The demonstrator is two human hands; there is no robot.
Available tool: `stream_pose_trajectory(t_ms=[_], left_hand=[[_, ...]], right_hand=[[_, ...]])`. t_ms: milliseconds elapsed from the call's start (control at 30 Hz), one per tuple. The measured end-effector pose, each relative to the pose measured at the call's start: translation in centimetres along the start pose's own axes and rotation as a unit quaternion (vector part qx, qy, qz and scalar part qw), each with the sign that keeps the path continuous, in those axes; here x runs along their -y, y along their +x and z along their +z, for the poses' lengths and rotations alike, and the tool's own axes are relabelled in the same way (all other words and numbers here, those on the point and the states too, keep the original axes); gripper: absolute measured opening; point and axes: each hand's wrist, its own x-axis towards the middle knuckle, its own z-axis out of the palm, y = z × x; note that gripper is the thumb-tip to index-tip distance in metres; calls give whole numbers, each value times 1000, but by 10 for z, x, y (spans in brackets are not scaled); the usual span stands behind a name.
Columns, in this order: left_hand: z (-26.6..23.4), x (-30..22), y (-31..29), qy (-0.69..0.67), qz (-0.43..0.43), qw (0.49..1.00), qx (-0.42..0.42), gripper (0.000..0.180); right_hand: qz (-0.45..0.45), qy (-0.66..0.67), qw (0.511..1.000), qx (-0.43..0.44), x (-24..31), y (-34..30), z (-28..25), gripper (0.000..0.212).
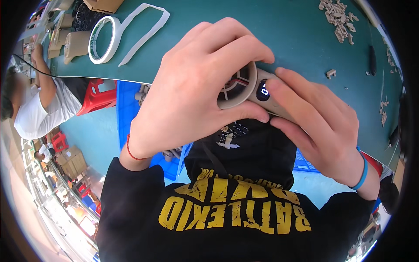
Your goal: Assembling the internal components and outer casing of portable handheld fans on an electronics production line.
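Observation:
Between my two hands is a beige handheld fan [276, 108] with a round, open-ended head and a small lit oval display on its body. My left hand [198, 74] curls around the round head, thumb below and fingers above. Inside the head, ribs and a bit of red show. My right hand [321, 120] closes around the body, with one fingertip at the edge of the display. The lower end of the body is hidden behind the right hand. Both hands hold the fan above my lap, near the table's front edge.
On the green table [192, 11], a white tape roll [104, 40] with a loose strip lies left, beside beige cylindrical parts [76, 45]. Small beige pieces [338, 17] are heaped at the far right, near a black tool [372, 61]. A blue crate [126, 107] stands below; another person [41, 107] sits left.

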Motion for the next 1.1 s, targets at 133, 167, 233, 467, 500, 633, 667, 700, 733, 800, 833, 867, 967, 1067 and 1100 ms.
stream_pose_trajectory(t_ms=[133,167,233,467,500,633,667,700,733,800,833,867,967,1067,1100], left_hand=[[3,5,-2,-15,4,1000,-10,59],[3,4,-2,-24,5,1000,-11,60],[1,1,-1,-35,-12,999,-7,60],[3,-14,12,-20,-43,999,0,60],[3,-9,11,-22,-45,999,1,60],[-1,-10,14,-1,12,1000,11,59],[-2,-16,16,12,-19,999,30,58],[-2,-17,16,13,-19,999,30,58],[-2,-17,15,-13,-9,1000,26,57],[-2,-11,12,-38,9,999,21,56],[-2,-1,8,-50,11,998,23,55],[-3,4,6,-62,14,998,24,54],[-6,0,3,-77,-25,996,27,53],[-6,4,4,-74,-1,997,36,53],[-6,3,3,-72,2,997,34,53]], right_hand=[[21,43,999,-15,-7,-3,6,56],[6,32,999,-5,-9,-2,6,58],[-5,20,1000,10,-11,-2,8,60],[-54,-53,997,-25,-7,2,14,56],[-73,-85,993,-41,-7,3,15,52],[-72,-122,990,-22,-2,8,11,46],[-78,-142,987,-12,-1,8,10,47],[-85,-162,983,-2,0,7,9,47],[-83,-167,983,-3,-1,5,10,47],[-71,-152,985,-42,-3,-1,12,48],[-75,-153,984,-47,-3,2,9,48],[-35,-70,997,-3,-2,7,1,49],[190,174,964,62,3,8,-19,50],[441,399,781,191,-6,14,-37,47],[503,462,667,298,-12,17,-40,46]])
